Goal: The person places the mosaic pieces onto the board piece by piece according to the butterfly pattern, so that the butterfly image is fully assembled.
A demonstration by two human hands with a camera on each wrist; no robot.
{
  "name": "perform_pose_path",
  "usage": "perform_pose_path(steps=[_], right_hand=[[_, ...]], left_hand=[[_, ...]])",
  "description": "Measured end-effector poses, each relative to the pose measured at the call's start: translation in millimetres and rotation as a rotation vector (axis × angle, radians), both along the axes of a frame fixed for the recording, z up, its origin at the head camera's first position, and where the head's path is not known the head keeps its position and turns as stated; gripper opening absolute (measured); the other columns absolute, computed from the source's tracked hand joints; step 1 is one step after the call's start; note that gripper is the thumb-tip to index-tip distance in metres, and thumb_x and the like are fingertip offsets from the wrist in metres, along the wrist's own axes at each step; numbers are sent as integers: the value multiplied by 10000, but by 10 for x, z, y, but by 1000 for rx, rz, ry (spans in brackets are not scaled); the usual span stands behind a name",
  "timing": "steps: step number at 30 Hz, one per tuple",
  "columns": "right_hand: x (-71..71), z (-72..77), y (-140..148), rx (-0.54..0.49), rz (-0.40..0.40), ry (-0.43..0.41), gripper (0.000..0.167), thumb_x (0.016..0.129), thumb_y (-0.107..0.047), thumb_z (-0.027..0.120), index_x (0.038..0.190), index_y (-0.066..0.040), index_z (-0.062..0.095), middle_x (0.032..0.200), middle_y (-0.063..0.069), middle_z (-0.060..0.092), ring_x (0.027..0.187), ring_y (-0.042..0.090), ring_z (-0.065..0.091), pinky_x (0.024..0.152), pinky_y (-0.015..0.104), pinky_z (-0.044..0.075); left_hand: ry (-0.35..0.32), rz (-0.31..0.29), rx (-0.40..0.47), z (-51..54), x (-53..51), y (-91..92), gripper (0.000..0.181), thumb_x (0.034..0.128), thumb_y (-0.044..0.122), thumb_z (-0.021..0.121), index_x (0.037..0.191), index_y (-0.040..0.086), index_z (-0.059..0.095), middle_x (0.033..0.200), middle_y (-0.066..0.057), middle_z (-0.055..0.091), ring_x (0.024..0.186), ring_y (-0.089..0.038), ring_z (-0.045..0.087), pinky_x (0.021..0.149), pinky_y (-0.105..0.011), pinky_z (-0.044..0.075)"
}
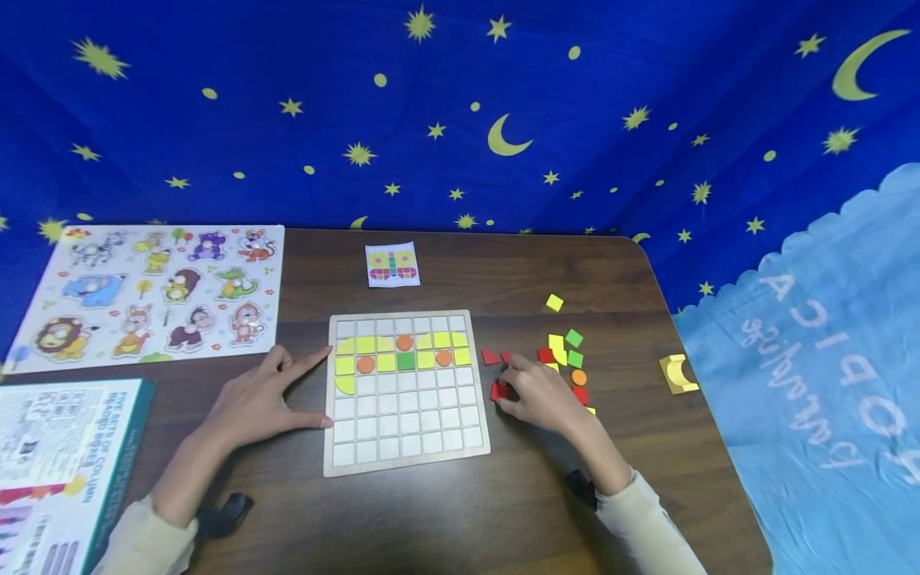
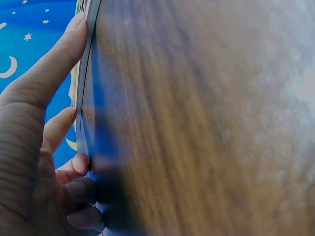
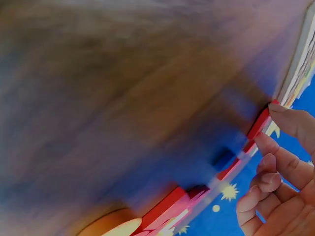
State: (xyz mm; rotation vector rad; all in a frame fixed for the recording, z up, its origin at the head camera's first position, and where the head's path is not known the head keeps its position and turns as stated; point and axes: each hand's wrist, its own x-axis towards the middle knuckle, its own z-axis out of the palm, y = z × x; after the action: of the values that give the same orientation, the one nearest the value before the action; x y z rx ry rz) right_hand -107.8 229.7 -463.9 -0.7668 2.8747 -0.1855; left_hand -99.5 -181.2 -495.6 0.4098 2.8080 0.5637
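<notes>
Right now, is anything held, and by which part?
Right hand apparently pinches a red tile at its edge; left hand only touches the board at its left edge.

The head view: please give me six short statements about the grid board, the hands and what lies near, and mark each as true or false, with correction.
1. The left hand touches the grid board. True.
2. The right hand pinches a red piece. True.
3. Every cell of the board holds a piece. False: the bottom row, for example, has none.
4. The animal puzzle lies left of the board. True.
5. The board's pieces share one colour. False: yellow pieces, orange circles and one green square lie there.
6. The right hand is left of the board. False: it is on the right.
</notes>
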Motion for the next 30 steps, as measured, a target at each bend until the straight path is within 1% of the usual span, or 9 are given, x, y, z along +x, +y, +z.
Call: perform_pose_path(steps=[4, 8, 10, 13, 16, 18, 21, 26, 30], right_hand=[[10, -18, 39, 23, -5, 25, 275, 793, -243, 835, 985, -55, 774, 872, 29, 585, 652, 113, 490, 597, 249, 450], [2, -5, 50, 30, -12, 28, 288, 788, -254, 846, 989, -60, 775, 878, 32, 598, 671, 120, 508, 623, 260, 473], [-5, 14, 75, 6, -18, 19, 322, 786, -278, 851, 1004, -54, 774, 887, 33, 601, 668, 110, 504, 608, 244, 467], [-34, 66, 159, -72, -48, 7, 351, 797, -300, 844, 1021, -42, 767, 883, 29, 595, 647, 89, 477, 567, 217, 422], [-105, 128, 291, -145, -96, 14, 315, 825, -277, 820, 1009, -29, 756, 846, 34, 576, 622, 91, 431, 546, 226, 360], [-172, 159, 393, -161, -133, 23, 287, 840, -247, 808, 1001, -17, 751, 826, 43, 565, 626, 105, 416, 559, 243, 346], [-285, 168, 554, -138, -181, 28, 249, 854, -200, 791, 993, 0, 740, 823, 65, 560, 642, 131, 432, 584, 271, 363], [-464, 117, 789, -108, -256, -11, 246, 868, -120, 758, 1073, 13, 730, 857, 84, 566, 681, 174, 480, 616, 319, 389], [-544, 87, 897, -80, -279, -40, 266, 866, -110, 749, 1103, 10, 731, 895, 100, 597, 702, 189, 507, 635, 340, 417]], left_hand=[[-5, 3, -8, -9, 2, -3, 1089, 645, 852, 658, 1548, 332, 342, 995, -42, 368, 616, -148, 334, 500, -292, 256], [-10, 4, -6, -20, 2, 3, 1095, 640, 857, 657, 1548, 331, 343, 995, -34, 356, 618, -147, 338, 495, -291, 264], [-6, 0, -4, -20, 0, 6, 1094, 645, 852, 658, 1550, 326, 340, 996, -35, 357, 619, -147, 340, 495, -291, 267], [0, -3, -1, -10, -10, 13, 1089, 649, 845, 664, 1548, 322, 344, 992, -40, 360, 616, -148, 335, 495, -292, 260], [-2, -4, -1, 3, -20, 21, 1086, 651, 846, 661, 1548, 320, 347, 993, -45, 367, 615, -148, 336, 501, -291, 254], [-6, -5, -1, 11, -23, 22, 1085, 657, 847, 655, 1551, 319, 339, 999, -49, 367, 619, -150, 339, 505, -294, 252], [-14, 2, -4, 16, -18, 14, 1094, 645, 856, 654, 1549, 325, 342, 999, -45, 363, 623, -152, 346, 505, -295, 259], [-10, 0, -3, 3, -10, -5, 1097, 642, 853, 661, 1548, 319, 348, 991, -41, 351, 618, -151, 338, 500, -294, 256], [-11, -5, -4, -9, -18, -2, 1100, 642, 856, 656, 1550, 321, 341, 991, -41, 352, 613, -149, 334, 498, -292, 255]])
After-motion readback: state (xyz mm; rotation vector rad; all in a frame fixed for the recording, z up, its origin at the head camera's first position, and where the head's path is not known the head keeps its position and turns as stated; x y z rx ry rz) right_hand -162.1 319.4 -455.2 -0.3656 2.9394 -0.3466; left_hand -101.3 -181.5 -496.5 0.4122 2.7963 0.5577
